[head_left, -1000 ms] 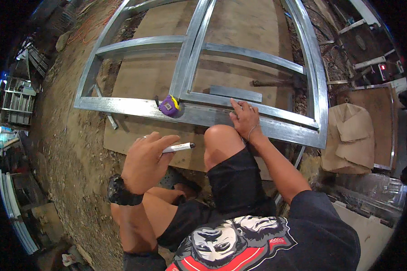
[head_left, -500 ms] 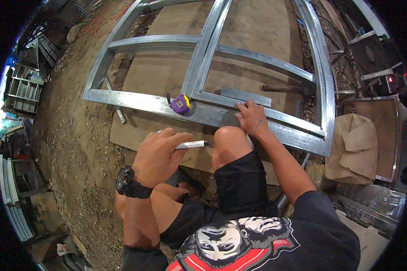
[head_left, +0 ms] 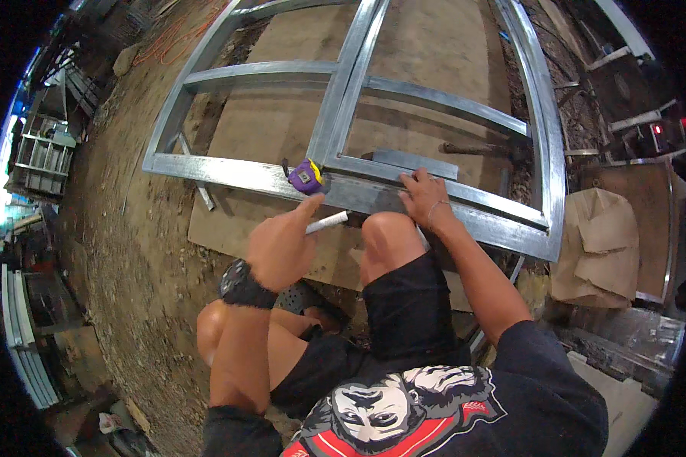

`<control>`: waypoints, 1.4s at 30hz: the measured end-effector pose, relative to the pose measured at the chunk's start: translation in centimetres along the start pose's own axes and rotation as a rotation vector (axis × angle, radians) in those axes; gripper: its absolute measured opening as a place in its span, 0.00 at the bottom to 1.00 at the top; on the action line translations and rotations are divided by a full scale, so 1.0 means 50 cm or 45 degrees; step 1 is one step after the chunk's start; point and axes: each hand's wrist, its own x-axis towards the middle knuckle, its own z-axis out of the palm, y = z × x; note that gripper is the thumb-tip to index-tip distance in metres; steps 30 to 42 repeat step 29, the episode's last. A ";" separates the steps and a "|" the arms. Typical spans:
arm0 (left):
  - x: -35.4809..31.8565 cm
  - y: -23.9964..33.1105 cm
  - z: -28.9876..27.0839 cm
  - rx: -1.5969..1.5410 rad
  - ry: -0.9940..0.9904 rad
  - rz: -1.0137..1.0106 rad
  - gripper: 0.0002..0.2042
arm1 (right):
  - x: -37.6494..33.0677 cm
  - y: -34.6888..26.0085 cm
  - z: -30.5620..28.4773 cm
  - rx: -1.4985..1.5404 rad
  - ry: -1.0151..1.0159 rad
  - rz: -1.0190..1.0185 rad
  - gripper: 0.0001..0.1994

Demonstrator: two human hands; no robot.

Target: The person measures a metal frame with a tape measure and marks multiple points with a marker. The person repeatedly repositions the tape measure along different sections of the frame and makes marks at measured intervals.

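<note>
A white marker pen (head_left: 329,222) is gripped in my left hand (head_left: 283,242), its free end sticking out to the right. The index finger of that hand points forward, its tip just below a purple and yellow tape measure (head_left: 306,177). The tape measure rests on the near rail of a silver metal frame (head_left: 240,169). My right hand (head_left: 425,194) lies on the same rail farther right, fingers spread over its upper edge and holding nothing. Beside those fingertips is a short grey metal strip (head_left: 415,162).
Brown board (head_left: 259,126) lies beneath the frame on dirt ground (head_left: 122,251). A folded brown paper bag (head_left: 596,247) is at the right, next to a metal-edged panel (head_left: 658,221). My bent knee (head_left: 392,238) is close to the near rail. A ladder (head_left: 44,156) stands far left.
My left hand has moved slightly right and forward with the marker, and its index finger now reaches toward the tape measure. My right hand has stayed on the rail.
</note>
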 end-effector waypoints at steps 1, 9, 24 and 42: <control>0.028 0.009 0.014 0.018 -0.051 -0.115 0.27 | 0.001 0.001 0.003 0.000 0.000 -0.004 0.22; 0.248 -0.140 0.267 -0.173 -0.145 -0.233 0.22 | -0.107 0.016 -0.021 0.504 0.127 0.049 0.21; 0.064 0.421 0.541 0.264 -0.810 1.005 0.10 | -0.974 0.105 0.128 1.698 -0.771 1.147 0.11; 0.066 0.412 0.751 0.429 -1.355 0.668 0.17 | -0.948 0.027 0.139 1.370 -0.173 1.096 0.13</control>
